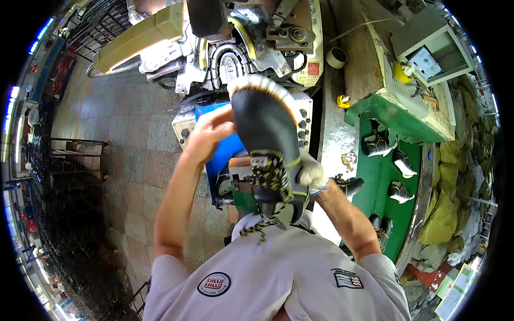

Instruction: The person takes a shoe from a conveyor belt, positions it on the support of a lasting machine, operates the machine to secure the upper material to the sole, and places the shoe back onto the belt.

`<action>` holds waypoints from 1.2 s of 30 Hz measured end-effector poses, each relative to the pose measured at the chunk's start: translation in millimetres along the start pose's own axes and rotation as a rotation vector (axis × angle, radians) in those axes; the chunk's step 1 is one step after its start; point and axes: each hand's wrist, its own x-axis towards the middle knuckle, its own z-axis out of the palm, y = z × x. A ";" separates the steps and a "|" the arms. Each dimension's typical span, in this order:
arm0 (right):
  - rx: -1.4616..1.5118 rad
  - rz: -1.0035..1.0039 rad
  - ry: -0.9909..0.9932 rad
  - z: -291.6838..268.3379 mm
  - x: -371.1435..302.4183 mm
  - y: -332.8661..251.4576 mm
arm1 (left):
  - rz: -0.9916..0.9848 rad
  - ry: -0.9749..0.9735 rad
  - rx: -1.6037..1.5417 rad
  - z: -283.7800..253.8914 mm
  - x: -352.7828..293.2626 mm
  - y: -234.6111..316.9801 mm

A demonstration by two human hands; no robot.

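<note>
A black boot upper (262, 120) is held up before my chest, its toe pointing away toward the machine. A pale, ragged margin edges the toe, and yellow-and-black laces (270, 174) hang down over the near end. My bare left hand (211, 132) is at the boot's left side near the toe, with bent fingers partly hidden behind it. On the right, my gloved right hand (311, 172) grips the boot near the ankle; its fingertips are mostly hidden. Just beyond the toe stands a metal shoe-lasting machine (227, 64) with a curved, horseshoe-shaped clamp.
A blue bin (227, 152) hangs under the machine, below the boot. To the right are a wooden bench (369, 53), a yellow tape roll (343, 101) and a green shelf (369, 166) holding several shoes. Dark racks (69, 203) line the left beyond the tiled floor.
</note>
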 end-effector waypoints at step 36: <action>-0.210 -0.382 0.501 5.5 184.2 9.6 | -0.177 0.896 -0.123 -32.5 52.7 -80.0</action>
